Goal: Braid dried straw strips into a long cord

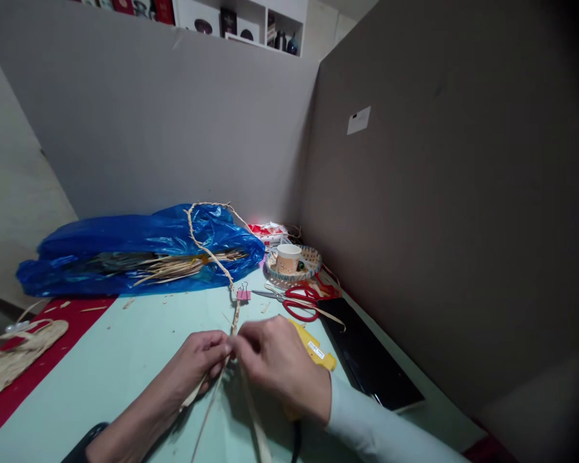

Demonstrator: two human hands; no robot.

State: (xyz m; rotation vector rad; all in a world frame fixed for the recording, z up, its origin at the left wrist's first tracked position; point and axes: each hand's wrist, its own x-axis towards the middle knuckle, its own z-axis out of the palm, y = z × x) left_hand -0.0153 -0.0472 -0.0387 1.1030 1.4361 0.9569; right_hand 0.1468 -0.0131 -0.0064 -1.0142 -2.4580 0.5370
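A pale braided straw cord (213,257) runs from the back of the table, over a blue plastic bag, down to my hands. Beside it stands a pink binder clip (244,295). My left hand (205,354) pinches the cord's near end, thumb against fingers. Right next to it, my right hand (273,350) is closed on a straw strand at the same spot, slightly blurred. Loose flat straw strands (253,415) hang from between the hands toward me. The exact crossing of the strands is hidden by my fingers.
The blue plastic bag (120,235) holds a straw bundle (178,267). Red-handled scissors (303,310), a woven basket (269,267) with a paper cup (288,257), a yellow tool (313,344) and a black flat panel (367,360) lie right. A straw sandal (24,360) lies left. Grey partitions (174,122) enclose the table.
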